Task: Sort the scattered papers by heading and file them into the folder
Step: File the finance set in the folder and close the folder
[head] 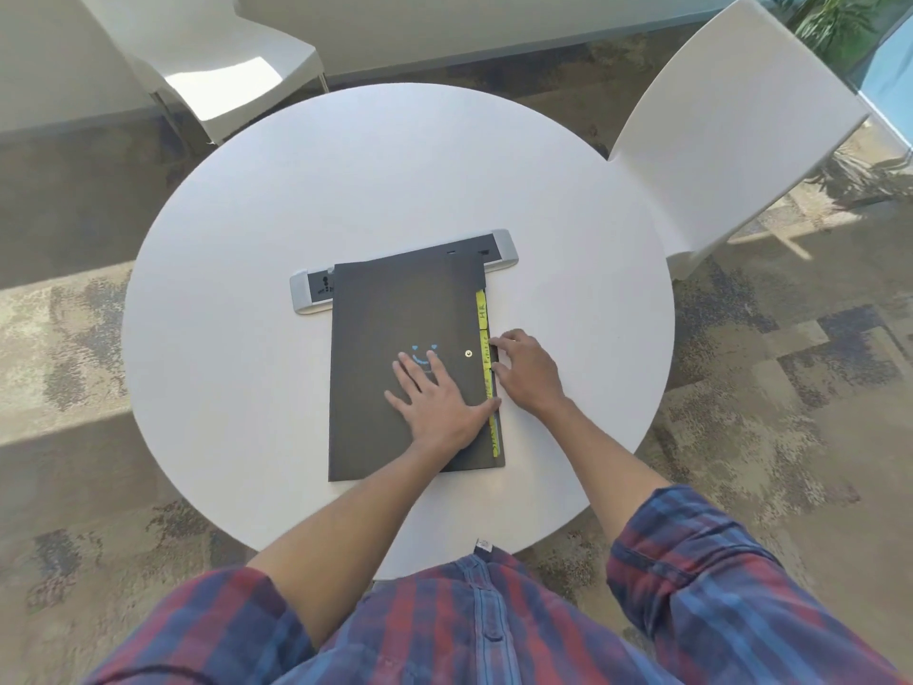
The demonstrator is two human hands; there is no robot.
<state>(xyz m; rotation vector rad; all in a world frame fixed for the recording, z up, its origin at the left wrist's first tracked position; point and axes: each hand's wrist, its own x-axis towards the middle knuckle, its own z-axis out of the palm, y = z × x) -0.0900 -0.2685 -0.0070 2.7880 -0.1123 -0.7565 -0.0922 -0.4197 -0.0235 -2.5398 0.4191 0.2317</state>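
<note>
Left hand point(435, 398): flat, fingers spread, pressing the cover of the dark grey card folder point(390, 328), likely to keep it shut and steady.
Folder: lies closed on the round white surface point(237, 299), its far edge overlapping a silver socket strip point(311, 291).
Yellow index tabs point(481, 313): stick out along the folder's right edge, handwritten headings too small to read.
Right hand point(526, 370): fingertips curled against that tabbed edge, apparently squaring the contents; whether it pinches anything, I cannot tell.
Loose papers: none visible, so filing looks finished.

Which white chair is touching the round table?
The right chair: its corner meets the table edge. The left chair stands apart, with carpet showing between it and the table.
</note>
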